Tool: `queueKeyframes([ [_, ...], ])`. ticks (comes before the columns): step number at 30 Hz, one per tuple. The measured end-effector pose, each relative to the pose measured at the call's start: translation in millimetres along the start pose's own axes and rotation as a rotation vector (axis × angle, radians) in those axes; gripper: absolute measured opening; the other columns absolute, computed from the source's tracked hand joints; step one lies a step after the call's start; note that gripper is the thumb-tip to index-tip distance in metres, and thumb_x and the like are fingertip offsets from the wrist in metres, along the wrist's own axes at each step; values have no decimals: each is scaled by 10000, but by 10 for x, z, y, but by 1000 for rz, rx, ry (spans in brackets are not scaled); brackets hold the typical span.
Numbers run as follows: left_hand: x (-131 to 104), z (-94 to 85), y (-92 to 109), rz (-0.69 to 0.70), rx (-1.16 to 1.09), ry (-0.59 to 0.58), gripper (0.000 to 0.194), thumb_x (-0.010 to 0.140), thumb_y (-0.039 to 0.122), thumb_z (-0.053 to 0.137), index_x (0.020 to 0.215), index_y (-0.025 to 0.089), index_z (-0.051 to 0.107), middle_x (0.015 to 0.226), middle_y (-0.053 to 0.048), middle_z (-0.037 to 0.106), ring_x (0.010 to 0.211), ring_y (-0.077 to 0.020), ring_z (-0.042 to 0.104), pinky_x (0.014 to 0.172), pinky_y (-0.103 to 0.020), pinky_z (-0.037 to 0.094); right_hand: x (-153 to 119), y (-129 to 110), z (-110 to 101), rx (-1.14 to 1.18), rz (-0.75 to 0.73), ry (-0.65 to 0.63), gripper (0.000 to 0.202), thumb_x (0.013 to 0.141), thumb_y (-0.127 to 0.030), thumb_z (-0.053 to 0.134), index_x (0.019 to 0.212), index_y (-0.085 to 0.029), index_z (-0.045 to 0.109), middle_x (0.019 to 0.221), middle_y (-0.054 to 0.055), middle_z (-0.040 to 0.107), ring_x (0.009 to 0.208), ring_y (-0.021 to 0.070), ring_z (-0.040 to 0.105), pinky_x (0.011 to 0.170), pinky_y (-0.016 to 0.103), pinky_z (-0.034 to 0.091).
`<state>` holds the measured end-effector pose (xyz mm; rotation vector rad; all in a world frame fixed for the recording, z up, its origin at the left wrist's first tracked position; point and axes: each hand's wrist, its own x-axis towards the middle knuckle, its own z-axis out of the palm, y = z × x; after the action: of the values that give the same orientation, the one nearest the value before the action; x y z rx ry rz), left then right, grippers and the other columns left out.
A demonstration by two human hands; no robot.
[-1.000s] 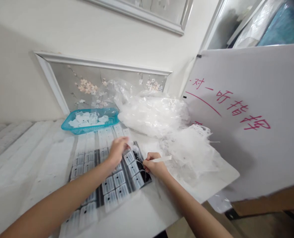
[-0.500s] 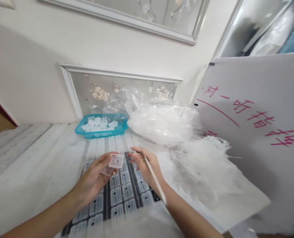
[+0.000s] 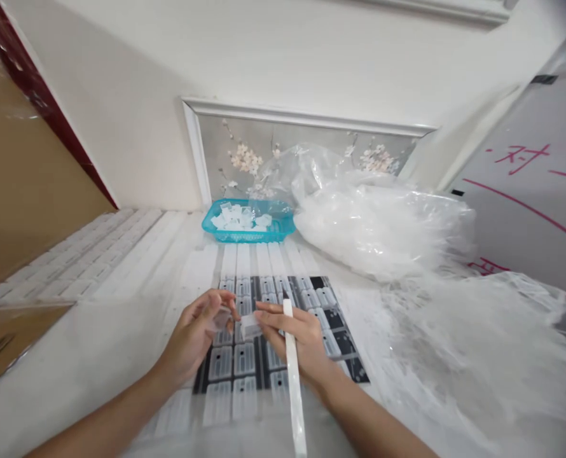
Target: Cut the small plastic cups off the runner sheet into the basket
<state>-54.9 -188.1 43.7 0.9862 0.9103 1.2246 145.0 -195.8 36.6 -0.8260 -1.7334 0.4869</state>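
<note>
A clear piece is gripped by the left hand, a whitish piece and white tool by the right hand.

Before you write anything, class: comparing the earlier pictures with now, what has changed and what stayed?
The left hand and right hand moved left across the black panel. The left hand holds a clear plastic piece; the right hand has taken a small clear box while keeping the white-handled tool. The blue basket and clear plastic bag stayed put; only the view turned.
</note>
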Motion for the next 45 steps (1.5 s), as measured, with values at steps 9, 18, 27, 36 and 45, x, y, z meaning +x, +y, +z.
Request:
queueKeyframes([
  [9,-150,20,41,135,308,-22,294,799,415,745,964,210,613,811,-8,621,688,-148,586,665,-263,476,13,-137,-37,238,550,57,326,847,-409,669,1091,-207,748,756,37,720,409,108,570,379,242,517],
  [18,-200,95,-35,296,570,-138,299,819,319,725,1107,251,686,880,-30,630,884,-195,600,875,-334,467,9,-208,-38,312,622,12,337,808,-427,704,1059,-203,720,943,74,723,461,105,605,412,240,557],
  [27,-114,40,-50,117,489,-61,324,855,428,682,1110,230,662,989,-51,661,884,-196,625,806,-303,491,-41,-244,-5,196,515,-47,364,781,-405,751,1091,-223,690,845,61,744,657,201,711,628,313,610],
  [36,-46,48,-71,-11,-113,-154,448,922,585,515,1107,198,646,872,-38,579,772,-171,607,733,-295,471,-123,97,128,76,391,-51,130,845,-319,643,887,-219,714,938,61,765,638,169,685,645,291,566],
  [45,27,13,-80,-148,-221,-9,481,900,617,535,1097,192,644,908,-28,577,671,-104,541,588,-226,425,-76,129,38,-193,298,-182,144,927,-272,576,959,-240,712,1064,78,747,1053,274,697,886,403,557],
])
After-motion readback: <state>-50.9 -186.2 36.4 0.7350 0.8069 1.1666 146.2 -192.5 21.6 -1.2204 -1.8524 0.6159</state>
